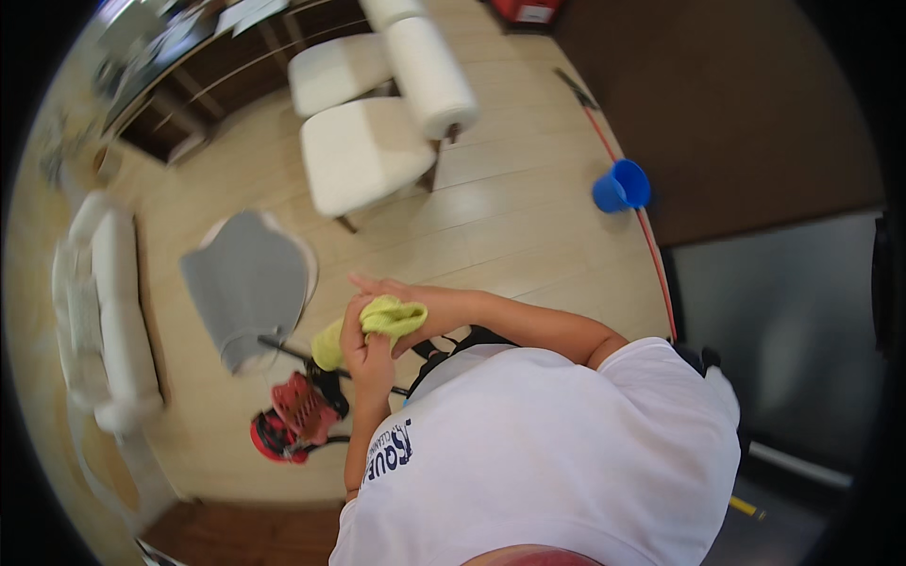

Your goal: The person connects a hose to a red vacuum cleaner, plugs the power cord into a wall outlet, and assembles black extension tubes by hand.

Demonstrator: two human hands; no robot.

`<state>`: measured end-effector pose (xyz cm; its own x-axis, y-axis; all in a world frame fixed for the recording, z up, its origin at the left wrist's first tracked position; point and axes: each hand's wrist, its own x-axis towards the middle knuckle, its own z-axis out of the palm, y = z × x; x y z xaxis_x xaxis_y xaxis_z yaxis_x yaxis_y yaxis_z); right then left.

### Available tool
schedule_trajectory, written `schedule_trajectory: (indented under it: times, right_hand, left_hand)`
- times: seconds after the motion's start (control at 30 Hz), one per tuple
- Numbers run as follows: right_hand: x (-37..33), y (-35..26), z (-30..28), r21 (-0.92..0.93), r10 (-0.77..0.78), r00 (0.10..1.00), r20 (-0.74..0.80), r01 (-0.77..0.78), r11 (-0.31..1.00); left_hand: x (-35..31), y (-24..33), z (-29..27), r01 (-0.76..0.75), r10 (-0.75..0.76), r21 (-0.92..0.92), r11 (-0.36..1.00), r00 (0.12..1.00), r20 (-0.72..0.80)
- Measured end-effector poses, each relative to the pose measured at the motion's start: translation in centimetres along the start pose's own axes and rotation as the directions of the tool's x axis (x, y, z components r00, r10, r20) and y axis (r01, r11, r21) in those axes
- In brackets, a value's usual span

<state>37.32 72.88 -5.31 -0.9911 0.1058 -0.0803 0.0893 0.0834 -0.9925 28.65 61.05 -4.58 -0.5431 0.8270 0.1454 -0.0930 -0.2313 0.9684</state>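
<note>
A yellow-green cloth (392, 319), bunched and folded, is held in front of my body. My left hand (362, 341) has its fingers closed round one side of it. From the other side, my right hand (429, 309) grips the cloth, its fingertips partly hidden behind the folds and one finger reaching past my left hand. Another part of the cloth hangs below my left hand, toward the floor. Both hands are close together, nearly touching.
A red and black machine (300, 407) with black tubing stands near my left arm. Beyond it lies a grey mat (247, 283). White chairs (363, 156) stand ahead, a white sofa (118, 311) at left. A blue bucket (621, 187) sits by a red pole (656, 259) at right.
</note>
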Motion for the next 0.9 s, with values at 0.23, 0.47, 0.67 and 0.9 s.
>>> schedule_trajectory:
  times: [0.23,0.47,0.67,0.9]
  right_hand:
    - [-12.8,4.5,-12.9,-0.191,-0.134,0.939,-0.316,0.076,0.979]
    - [-31.1,6.7,-26.8,-0.175,0.152,0.715,-0.683,-0.363,0.915]
    - [-38.5,5.9,-38.4,-0.200,-0.047,0.570,-0.820,-0.209,0.957]
    - [-48.6,13.9,-52.3,0.307,0.253,0.353,-0.901,0.105,0.946]
  left_hand:
    - [8.6,-0.9,16.8,0.092,0.110,-0.363,0.927,0.860,0.498]
    - [14.7,-7.3,37.4,0.184,-0.052,-0.252,0.950,0.890,0.453]
    - [19.8,-12.2,50.9,0.263,-0.218,0.047,0.964,0.671,0.709]
    - [31.6,-21.5,62.0,0.403,-0.277,0.036,0.914,0.557,0.783]
